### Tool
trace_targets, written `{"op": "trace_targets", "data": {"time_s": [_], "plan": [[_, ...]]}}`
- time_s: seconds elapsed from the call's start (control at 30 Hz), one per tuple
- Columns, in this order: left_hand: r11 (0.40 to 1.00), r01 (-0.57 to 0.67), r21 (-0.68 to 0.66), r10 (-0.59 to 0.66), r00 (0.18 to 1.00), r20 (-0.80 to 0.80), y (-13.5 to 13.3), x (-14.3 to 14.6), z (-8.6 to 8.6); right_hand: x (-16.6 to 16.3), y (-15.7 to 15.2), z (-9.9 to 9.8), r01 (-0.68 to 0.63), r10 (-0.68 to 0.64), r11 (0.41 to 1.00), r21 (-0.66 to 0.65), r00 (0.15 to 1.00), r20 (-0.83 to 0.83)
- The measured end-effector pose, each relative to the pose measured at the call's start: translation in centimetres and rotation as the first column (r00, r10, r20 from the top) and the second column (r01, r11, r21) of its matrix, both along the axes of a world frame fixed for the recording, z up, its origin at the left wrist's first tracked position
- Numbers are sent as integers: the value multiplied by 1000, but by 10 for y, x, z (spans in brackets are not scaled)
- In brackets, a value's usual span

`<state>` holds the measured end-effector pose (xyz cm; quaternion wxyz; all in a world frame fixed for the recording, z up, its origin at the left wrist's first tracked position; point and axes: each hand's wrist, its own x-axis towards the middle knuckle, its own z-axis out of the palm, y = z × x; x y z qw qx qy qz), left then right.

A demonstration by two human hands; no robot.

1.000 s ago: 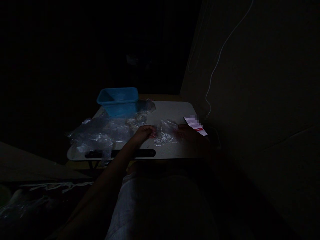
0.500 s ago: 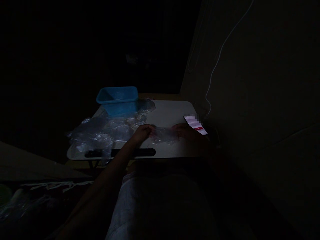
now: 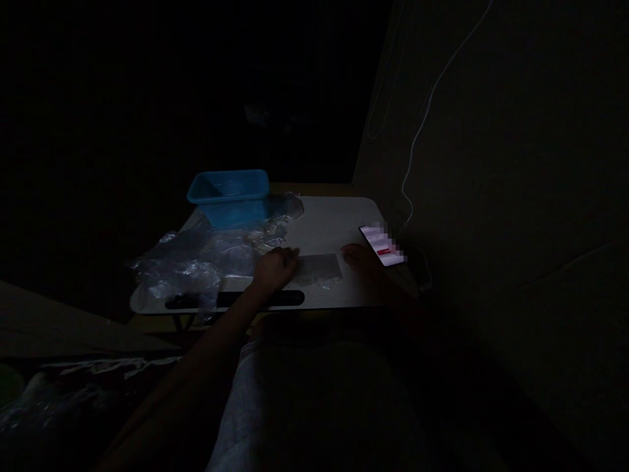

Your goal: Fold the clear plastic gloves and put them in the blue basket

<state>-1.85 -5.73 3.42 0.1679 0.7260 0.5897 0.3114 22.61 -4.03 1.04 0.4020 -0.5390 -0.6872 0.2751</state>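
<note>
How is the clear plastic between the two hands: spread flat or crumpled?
Mostly spread flat: the clear plastic shows a smooth, roughly rectangular face on the table, though its near edge looks wrinkled.

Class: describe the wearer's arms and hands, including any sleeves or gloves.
The left hand and left forearm are bare: no glove, no sleeve in view. The right hand also looks ungloved; the right arm is too dark to judge sleeves.

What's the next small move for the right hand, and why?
Probably bring the right hand onto the clear plastic piece to smooth its near edge: that edge looks crinkled, the left hand is at the piece's left end, and the right hand sits just beyond its right end.
</note>
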Motion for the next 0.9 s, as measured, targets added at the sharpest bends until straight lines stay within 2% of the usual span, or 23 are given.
{"op": "trace_targets", "data": {"time_s": [0.13, 0.2, 0.27, 0.37, 0.53, 0.67, 0.77, 0.9], "plan": [[997, 5, 74, 16, 960, -280, -14, 5, -3, -14, -7, -3, -81, 39, 976, 203, 978, 205], [990, 70, 121, -22, 932, -361, -17, 7, -4, -17, -9, -5, -152, 68, 953, 262, 951, 303], [971, 184, 152, -110, 911, -397, -17, 9, -5, -17, -10, -8, -193, 75, 939, 284, 922, 381], [938, 314, 150, -231, 884, -405, -17, 16, -5, -15, -9, -11, -209, 73, 939, 274, 898, 433], [969, 242, 47, -197, 874, -444, -25, 47, -3, -17, -9, -8, -225, 74, 942, 248, 862, 501], [967, 251, -38, -230, 803, -549, -34, 71, -9, -21, -17, -3, -244, 51, 943, 228, 780, 624], [972, 228, -62, -220, 775, -593, -37, 76, -17, -21, -26, 0, -280, 57, 938, 203, 705, 707], [968, 248, -31, -217, 775, -593, -34, 68, -20, -18, -33, 0, -293, 90, 946, 139, 647, 757]]}}
